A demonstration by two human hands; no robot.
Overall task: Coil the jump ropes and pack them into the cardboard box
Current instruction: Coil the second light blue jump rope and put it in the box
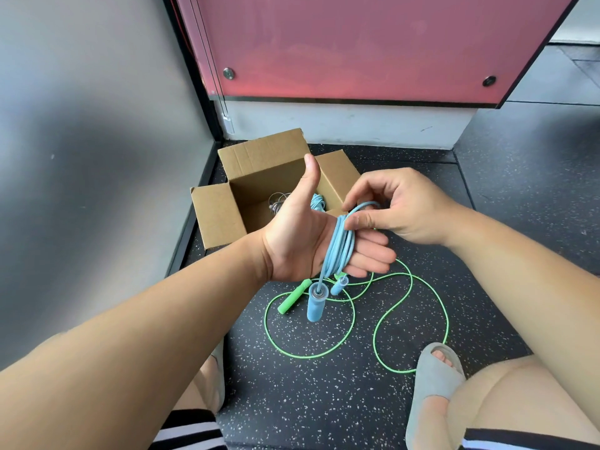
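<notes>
A light blue jump rope (pixel 339 246) is wound in several loops around my left hand (pixel 302 238), which is palm up with the thumb raised. Its two blue handles (pixel 315 303) hang below that hand. My right hand (pixel 399 209) pinches a loop of the blue rope at the top of the coil. A green jump rope (pixel 412 287) lies loose in wide curves on the floor, one green handle (pixel 292 296) beside the blue ones. The open cardboard box (pixel 220 216) stands behind my hands, with a coiled blue rope (pixel 317 201) and a grey coil (pixel 277 203) inside.
The floor is dark speckled rubber. A grey wall runs along the left, and a pink panel on a white base (pixel 350 125) stands behind the box. My foot in a grey slide sandal (pixel 431 384) rests at lower right, close to the green rope.
</notes>
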